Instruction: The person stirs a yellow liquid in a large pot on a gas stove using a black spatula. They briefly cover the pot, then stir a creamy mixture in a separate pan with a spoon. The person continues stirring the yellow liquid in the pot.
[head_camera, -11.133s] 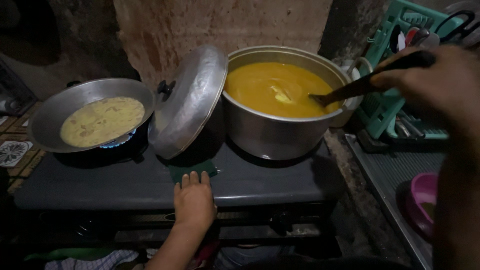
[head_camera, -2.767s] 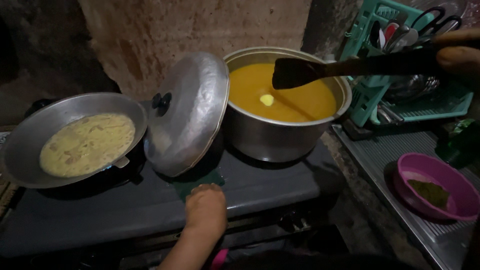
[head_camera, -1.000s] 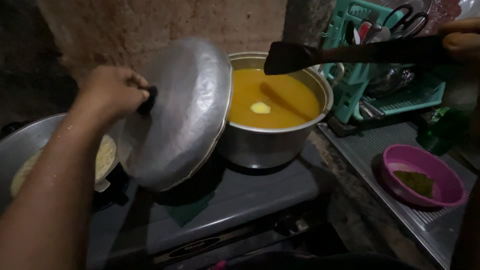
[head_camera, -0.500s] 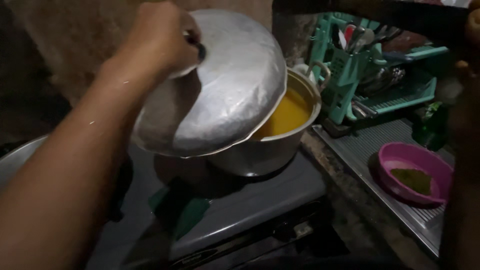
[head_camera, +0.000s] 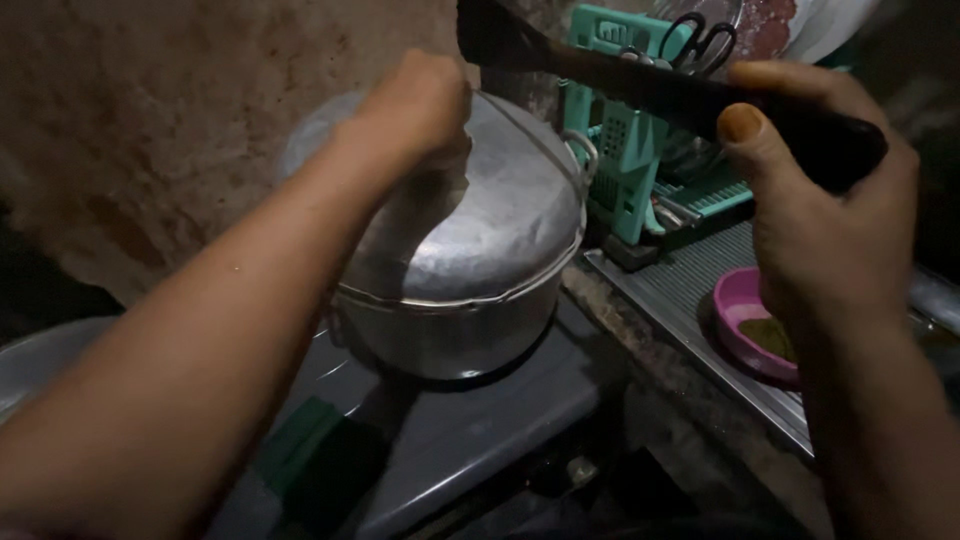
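Gripping domed dented metal lid (head_camera: 480, 215)

The scene is dimly lit, with light falling from above and in front, so that the domed metal lid (head_camera: 480, 220) is given a soft sheen rather than hard glare. Deep shadow is cast over the stove top (head_camera: 470, 440) and the lower corners. The left hand (head_camera: 420, 105) is slightly smeared by motion blur, and grain is seen throughout the dark areas.
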